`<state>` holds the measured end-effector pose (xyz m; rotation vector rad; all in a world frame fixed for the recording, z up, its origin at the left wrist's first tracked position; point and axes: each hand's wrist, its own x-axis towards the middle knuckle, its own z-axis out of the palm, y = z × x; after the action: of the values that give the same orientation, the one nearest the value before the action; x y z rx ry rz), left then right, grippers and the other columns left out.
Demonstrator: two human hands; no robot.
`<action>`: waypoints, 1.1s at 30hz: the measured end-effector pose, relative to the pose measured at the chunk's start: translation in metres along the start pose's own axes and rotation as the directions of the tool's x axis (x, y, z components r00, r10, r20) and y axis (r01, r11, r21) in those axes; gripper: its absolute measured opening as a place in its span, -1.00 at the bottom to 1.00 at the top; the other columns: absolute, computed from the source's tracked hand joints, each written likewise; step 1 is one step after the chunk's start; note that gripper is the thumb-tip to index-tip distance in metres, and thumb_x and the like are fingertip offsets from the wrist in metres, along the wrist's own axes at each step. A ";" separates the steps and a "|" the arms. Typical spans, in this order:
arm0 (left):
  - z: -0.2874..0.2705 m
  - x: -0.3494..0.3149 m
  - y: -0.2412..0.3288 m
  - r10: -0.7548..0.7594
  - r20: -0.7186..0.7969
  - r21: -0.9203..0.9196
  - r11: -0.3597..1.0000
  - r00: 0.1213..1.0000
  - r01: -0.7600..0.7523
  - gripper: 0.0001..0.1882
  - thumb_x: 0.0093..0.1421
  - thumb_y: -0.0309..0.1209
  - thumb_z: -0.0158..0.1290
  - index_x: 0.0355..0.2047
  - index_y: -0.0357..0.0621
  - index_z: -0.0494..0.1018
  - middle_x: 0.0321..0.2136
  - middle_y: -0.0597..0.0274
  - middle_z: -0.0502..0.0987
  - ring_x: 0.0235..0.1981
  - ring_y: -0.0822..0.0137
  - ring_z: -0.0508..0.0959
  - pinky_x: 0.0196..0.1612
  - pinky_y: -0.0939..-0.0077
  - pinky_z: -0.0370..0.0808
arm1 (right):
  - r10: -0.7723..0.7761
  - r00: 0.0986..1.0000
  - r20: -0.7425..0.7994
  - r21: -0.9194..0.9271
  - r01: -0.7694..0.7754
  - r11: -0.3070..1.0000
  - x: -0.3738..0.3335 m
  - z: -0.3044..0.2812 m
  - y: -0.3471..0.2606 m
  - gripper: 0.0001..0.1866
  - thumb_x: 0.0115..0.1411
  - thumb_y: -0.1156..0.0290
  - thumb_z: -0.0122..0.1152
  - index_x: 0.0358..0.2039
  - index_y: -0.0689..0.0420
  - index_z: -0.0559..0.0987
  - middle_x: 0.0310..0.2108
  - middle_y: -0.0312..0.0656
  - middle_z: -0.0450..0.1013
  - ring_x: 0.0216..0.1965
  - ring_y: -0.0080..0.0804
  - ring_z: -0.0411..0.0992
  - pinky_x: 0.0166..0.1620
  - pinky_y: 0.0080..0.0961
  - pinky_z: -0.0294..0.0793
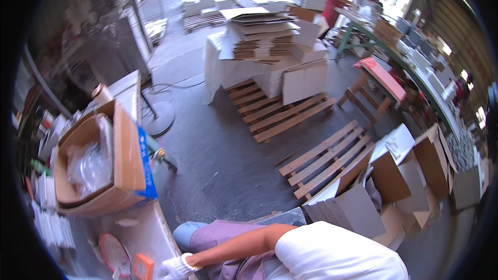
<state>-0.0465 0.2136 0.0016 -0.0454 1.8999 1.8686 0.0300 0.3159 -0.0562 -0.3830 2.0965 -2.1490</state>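
My right hand (175,268), in a white knit glove, is at the bottom edge of the view by the rim of a worktable (150,225). Its fingers are partly cut off, so their grip does not show. Close to its left lies a small orange square object (143,266). Beyond that is a round, red-rimmed object (115,254), whose kind I cannot make out. My left hand is out of view. A purple apron (223,236) covers my lap above the bare forearm.
An open cardboard box (129,158) with clear plastic inside stands on the worktable. Wooden pallets (324,158) lie on the floor, one bearing stacked cardboard (267,33). Open cartons (358,212) crowd the right. A person in red (335,1) stands at a far bench.
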 end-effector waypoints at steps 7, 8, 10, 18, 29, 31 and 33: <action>0.050 0.010 0.014 0.005 0.065 0.029 1.000 0.998 -0.007 -0.32 0.31 0.03 -0.10 0.24 -0.22 0.17 0.17 0.09 0.26 0.14 0.12 0.28 0.22 0.16 0.17 | 0.154 0.985 -0.076 0.224 -0.134 0.965 -0.037 -0.060 -0.023 -0.55 0.16 0.08 0.18 -0.12 0.21 0.58 -0.29 0.00 0.54 -0.25 -0.12 0.52 -0.21 -0.25 0.52; 0.055 0.011 0.015 0.004 0.078 0.033 0.999 0.997 -0.007 -0.32 0.31 0.04 -0.11 0.25 -0.22 0.16 0.18 0.09 0.25 0.15 0.11 0.27 0.22 0.15 0.16 | 0.176 0.980 -0.094 0.257 -0.146 0.955 -0.045 -0.072 -0.023 -0.55 0.16 0.09 0.18 -0.13 0.21 0.58 -0.30 0.00 0.54 -0.26 -0.14 0.52 -0.22 -0.25 0.53; 0.066 0.014 0.016 0.005 0.103 0.039 0.999 0.995 -0.009 -0.30 0.31 0.05 -0.11 0.26 -0.21 0.15 0.19 0.09 0.24 0.16 0.10 0.27 0.23 0.14 0.15 | 0.199 0.972 -0.125 0.300 -0.154 0.941 -0.059 -0.082 -0.027 -0.56 0.15 0.10 0.19 -0.14 0.22 0.59 -0.31 -0.02 0.55 -0.28 -0.17 0.53 -0.26 -0.27 0.54; 0.048 0.011 0.020 0.033 0.061 -0.044 0.999 0.998 -0.030 -0.26 0.31 0.09 -0.12 0.29 -0.19 0.11 0.24 0.07 0.21 0.21 0.07 0.23 0.27 0.10 0.11 | 0.164 0.977 -0.134 0.326 -0.113 0.939 -0.038 -0.045 -0.059 -0.59 0.12 0.13 0.22 -0.20 0.23 0.63 -0.36 -0.08 0.57 -0.38 -0.31 0.55 -0.38 -0.34 0.61; -0.136 -0.132 -0.011 -0.019 -0.117 -0.856 0.510 0.993 -0.091 -0.07 0.25 0.27 -0.12 0.41 -0.08 -0.04 0.40 0.10 0.03 0.37 -0.01 0.09 0.39 -0.04 -0.02 | 0.223 0.968 -0.112 0.462 -0.148 0.875 -0.002 0.023 -0.072 -0.45 0.30 0.03 0.15 0.10 0.22 0.48 -0.22 -0.26 0.53 -0.29 -0.56 0.44 -0.32 -0.52 0.49; -0.144 -0.151 -0.015 0.054 0.075 -0.867 0.496 0.996 0.038 -0.15 0.27 0.20 -0.10 0.39 -0.04 0.02 0.35 0.05 0.12 0.29 -0.05 0.23 0.24 -0.12 0.23 | 0.256 0.964 -0.076 0.541 -0.176 0.822 0.003 0.032 -0.076 -0.45 0.30 0.09 0.16 0.13 0.26 0.45 -0.23 -0.29 0.53 -0.33 -0.58 0.43 -0.35 -0.57 0.48; -0.161 -0.161 -0.041 0.063 0.134 -0.796 0.601 0.989 0.070 -0.29 0.29 0.08 -0.06 0.32 -0.04 0.14 0.25 0.00 0.27 0.18 -0.07 0.37 0.07 -0.18 0.42 | 0.326 0.945 -0.015 0.594 -0.254 0.763 0.009 0.047 -0.070 -0.45 0.32 0.13 0.16 0.20 0.21 0.40 -0.12 -0.28 0.50 -0.22 -0.59 0.45 -0.35 -0.63 0.51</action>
<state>0.0616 0.0092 0.0134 -0.1931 0.8026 2.4912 0.0397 0.2712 0.0149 0.1369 1.2930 -2.4988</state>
